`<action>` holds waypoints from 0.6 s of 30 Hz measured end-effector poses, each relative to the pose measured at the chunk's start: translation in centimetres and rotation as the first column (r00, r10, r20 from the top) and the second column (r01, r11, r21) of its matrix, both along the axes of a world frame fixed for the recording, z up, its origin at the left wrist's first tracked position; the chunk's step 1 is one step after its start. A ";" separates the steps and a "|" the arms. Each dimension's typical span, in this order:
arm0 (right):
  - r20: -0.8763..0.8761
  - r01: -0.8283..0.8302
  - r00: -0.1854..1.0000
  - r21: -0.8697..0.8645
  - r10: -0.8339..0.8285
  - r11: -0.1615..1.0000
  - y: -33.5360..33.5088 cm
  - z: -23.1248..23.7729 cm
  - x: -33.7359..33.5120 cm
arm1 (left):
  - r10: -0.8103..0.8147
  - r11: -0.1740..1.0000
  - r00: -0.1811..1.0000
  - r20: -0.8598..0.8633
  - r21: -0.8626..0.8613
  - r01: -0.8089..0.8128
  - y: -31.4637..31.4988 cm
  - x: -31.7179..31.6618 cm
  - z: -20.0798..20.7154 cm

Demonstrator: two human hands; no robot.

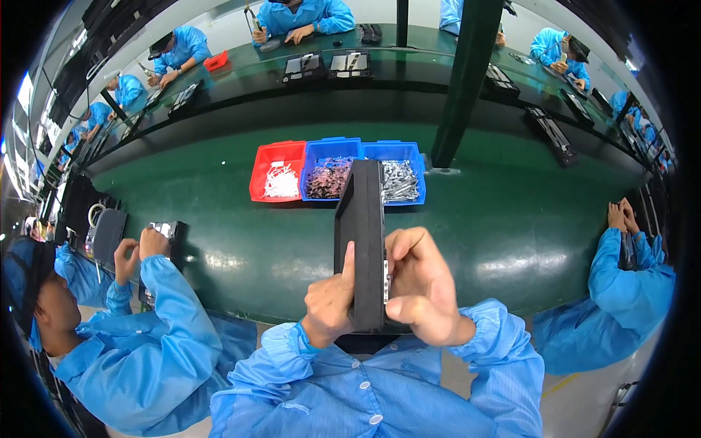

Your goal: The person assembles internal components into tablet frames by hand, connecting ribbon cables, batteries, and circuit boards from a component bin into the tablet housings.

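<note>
My left hand grips the lower left part of a black rectangular tray-like case, its index finger stretched along the case. The case is stood on edge in front of my chest, seen nearly edge-on. Silvery metal pieces show along its right-hand face. Beside that face is my right hand, its thumb and curved fingers apart, with the fingertips close to the metal pieces. Whether they touch is hard to tell. Most of the right-hand face is turned out of sight.
Beyond the case, a red bin of white pieces adjoins two blue bins of small dark and silvery parts. They stand on the green table. A green post rises behind. Co-workers sit at left and right.
</note>
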State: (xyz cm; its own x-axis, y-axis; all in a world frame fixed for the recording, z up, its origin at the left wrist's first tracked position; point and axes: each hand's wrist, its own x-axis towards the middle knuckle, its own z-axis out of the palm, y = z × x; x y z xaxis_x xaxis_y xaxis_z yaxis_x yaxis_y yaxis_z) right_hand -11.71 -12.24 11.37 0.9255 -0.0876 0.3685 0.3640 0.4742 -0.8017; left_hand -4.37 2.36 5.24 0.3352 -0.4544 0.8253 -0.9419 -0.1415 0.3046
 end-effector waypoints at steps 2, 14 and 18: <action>0.108 0.178 0.981 -0.129 -0.164 0.976 -2.0 1.0 0.3 | 0.041 0.999 0.998 -0.058 0.003 -0.041 0.6 0.1 -0.2; -0.729 -0.197 0.660 0.064 0.181 0.978 -5.8 -9.2 -6.3 | -0.113 0.748 -0.133 -0.985 -0.172 0.641 0.5 6.9 -1.0; -0.663 0.047 0.712 0.374 0.231 0.926 0.5 -11.2 -7.9 | 0.159 0.644 0.497 -0.853 0.471 0.603 0.8 8.6 -0.6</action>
State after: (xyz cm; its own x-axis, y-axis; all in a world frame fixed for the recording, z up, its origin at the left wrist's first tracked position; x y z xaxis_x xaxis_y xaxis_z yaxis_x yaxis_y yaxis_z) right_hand -19.61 -11.78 0.15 0.9130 0.0234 -0.4073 -0.2802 0.7617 -0.5843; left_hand 4.20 3.13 4.66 0.4076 -0.8570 -0.3154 -0.3632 -0.4691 0.8050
